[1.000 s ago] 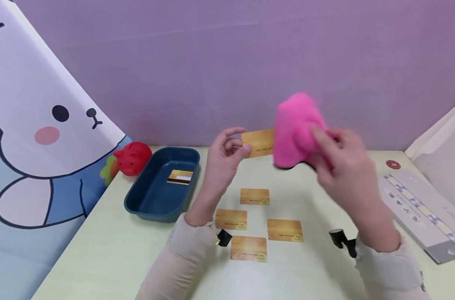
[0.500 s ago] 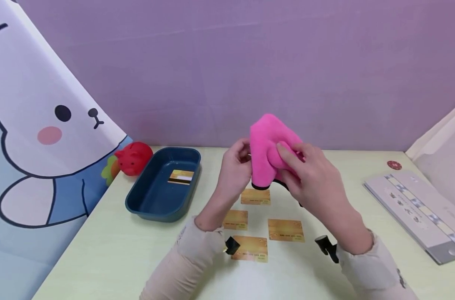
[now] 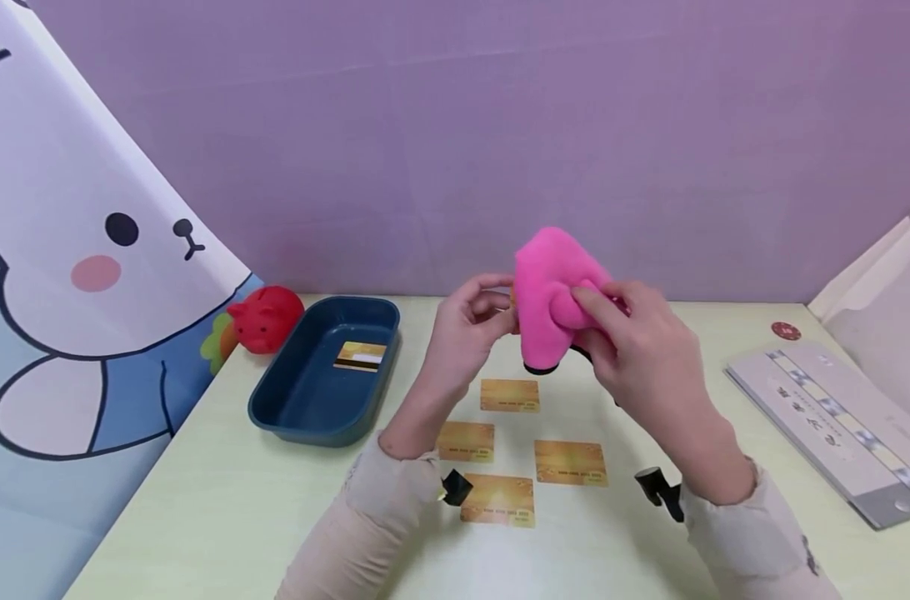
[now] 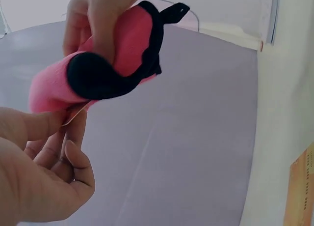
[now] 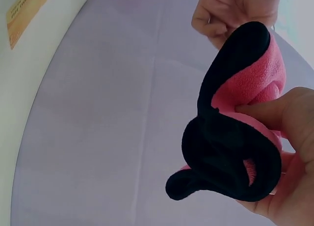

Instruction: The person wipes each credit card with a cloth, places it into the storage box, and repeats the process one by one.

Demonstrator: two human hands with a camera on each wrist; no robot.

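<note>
My left hand (image 3: 466, 329) pinches a gold card by its edge. Only a sliver of the card (image 3: 512, 295) shows in the head view, since a pink cloth covers most of it; in the left wrist view the card (image 4: 76, 115) appears as a thin edge between thumb and finger. My right hand (image 3: 642, 350) grips the bunched pink cloth (image 3: 539, 287), which has a black border (image 5: 235, 64), and holds it against the card above the table. Below the hands, several gold cards (image 3: 571, 463) lie flat on the table.
Left of the hands stands a blue tray (image 3: 312, 434) with one gold card (image 3: 361, 356) lying in it, stripe side up. Beside it is a red piggy bank (image 3: 266, 320). To the right lie a grey flat box (image 3: 830, 417) and a dark red chip (image 3: 787, 331).
The right hand has come left with the pink cloth, over the card that earlier showed plainly. In the last half second both hands have shifted slightly right.
</note>
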